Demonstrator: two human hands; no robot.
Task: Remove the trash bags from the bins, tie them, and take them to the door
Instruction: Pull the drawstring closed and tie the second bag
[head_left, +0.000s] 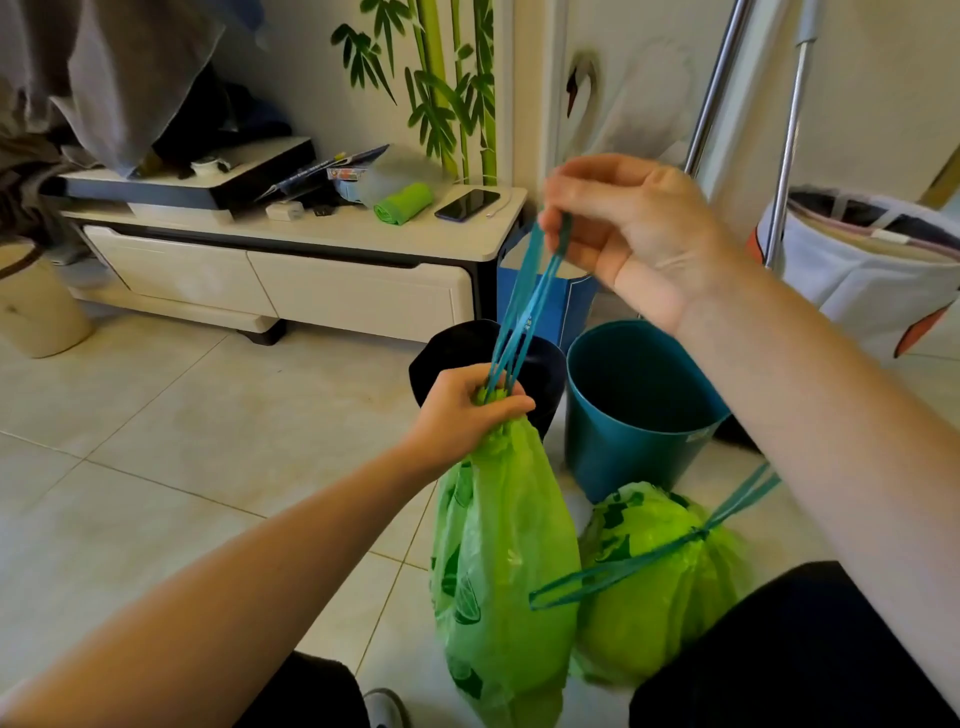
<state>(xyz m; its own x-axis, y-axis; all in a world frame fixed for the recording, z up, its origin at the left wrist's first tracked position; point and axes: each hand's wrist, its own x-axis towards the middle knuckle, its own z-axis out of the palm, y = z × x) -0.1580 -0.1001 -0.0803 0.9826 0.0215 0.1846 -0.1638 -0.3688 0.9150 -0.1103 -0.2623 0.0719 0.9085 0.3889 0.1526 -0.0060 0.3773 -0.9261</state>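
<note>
While our left hand (467, 410) clenches the gathered neck of the green bag (498, 561), we hold that bag hanging clear of the floor, just left of the teal bin (634, 410). Straight above the neck, the blue drawstrings (524, 306) run taut up to our right hand (623, 228), which pinches their loops high over the bin. We judge the step in hand to be closing this bag: its mouth is cinched but we see no knot yet. The next move calls for crossing or looping the two strings and pulling a knot down onto the neck, with the left hand keeping its squeeze so the mouth does not reopen.

In front of the bin, a second bag (654, 577) lies on the floor with its strings already knotted, so we take it as ready to carry. The bin looks empty.

Behind the held bag, to the bin's left, a dark bin (540, 374) is mostly covered by our hand and the strings; we cannot tell whether it holds anything. The held bag's bottom is cut off by the frame, and no door shows that we can be sure of.
</note>
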